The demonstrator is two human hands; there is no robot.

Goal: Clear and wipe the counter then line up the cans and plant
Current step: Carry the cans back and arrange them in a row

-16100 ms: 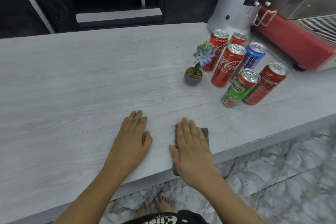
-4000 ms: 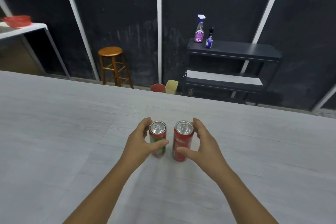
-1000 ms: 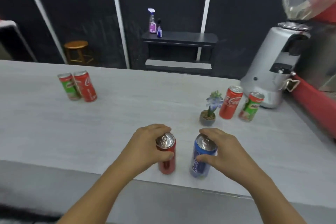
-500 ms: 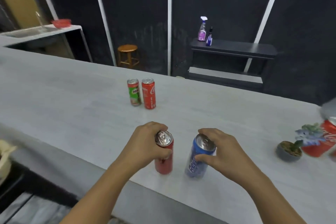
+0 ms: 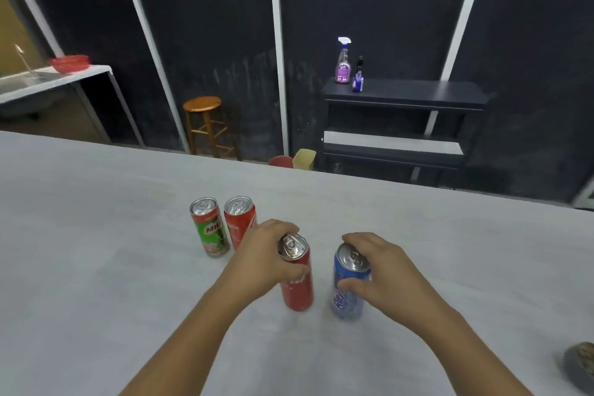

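gripping a red can (image 5: pixel 297 280) at frame centre, the left hand (image 5: pixel 263 259) curls round it; right hand (image 5: pixel 382 276) clasps a blue can (image 5: pixel 348 283). two sealed metal cans, milo (image 5: pixel 210 228) and cola (image 5: pixel 239 222), stand left on the pale counter (image 5: pixel 96 267); a grey pot (image 5: pixel 581 366) sits lower right.

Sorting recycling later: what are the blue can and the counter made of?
Blue can: likely aluminium, going by its shiny silver top with pull tab and glossy printed wall. Counter: pale matte surface with faint grain, maybe wood-look laminate; can't tell.

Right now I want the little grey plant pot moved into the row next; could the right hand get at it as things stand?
Probably not yet: the right hand grips the blue drink can, so its fingers are taken. The grey plant pot sits at the frame's lower right edge with bare counter between.
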